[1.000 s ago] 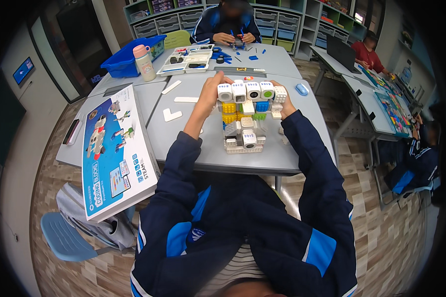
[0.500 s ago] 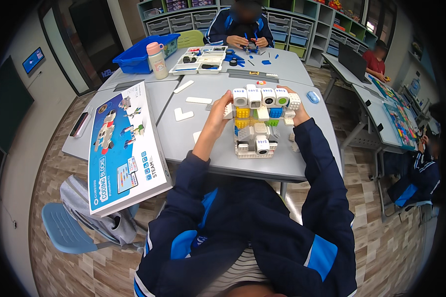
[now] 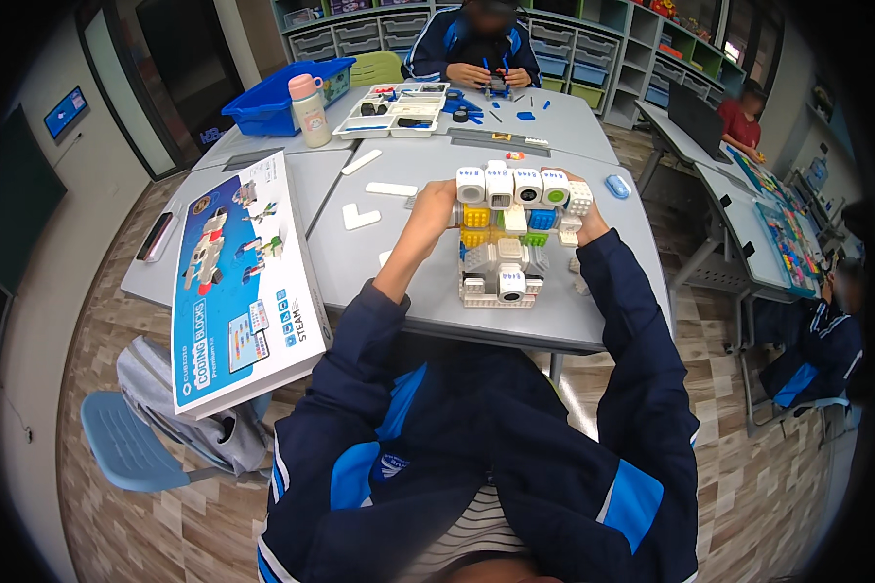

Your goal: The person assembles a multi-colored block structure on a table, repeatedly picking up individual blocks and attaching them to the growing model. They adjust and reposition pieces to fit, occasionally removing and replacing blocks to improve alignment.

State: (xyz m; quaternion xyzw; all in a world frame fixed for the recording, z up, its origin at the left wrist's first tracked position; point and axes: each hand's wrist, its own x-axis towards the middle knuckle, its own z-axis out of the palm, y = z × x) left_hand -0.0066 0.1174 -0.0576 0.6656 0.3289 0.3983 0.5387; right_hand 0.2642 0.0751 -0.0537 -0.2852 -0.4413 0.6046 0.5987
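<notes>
While your left hand (image 3: pixel 436 209) and right hand (image 3: pixel 585 222) clasp the block model's (image 3: pixel 508 243) sides, it stands on the grey table (image 3: pixel 379 262). Count: four white cubes (image 3: pixel 511 184) across its top row. One flat blue-and-white box (image 3: pixel 238 282) overhangs the table's left edge; one pink-lidded bottle (image 3: pixel 308 110) stands far left.

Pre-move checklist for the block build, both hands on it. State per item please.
1. Left hand on the block model: ok, it grips the left end of the top row.
2. Right hand on the model: ok, at the right end, mostly hidden behind blocks.
3. Model base on the grey table: ok, appears to sit flat.
4. Top row of white cubes aligned: ok, in a line.
5. Loose white pieces clear of the hands: ok, lying apart to the left.
6. Joints fully seated: cannot tell.
</notes>
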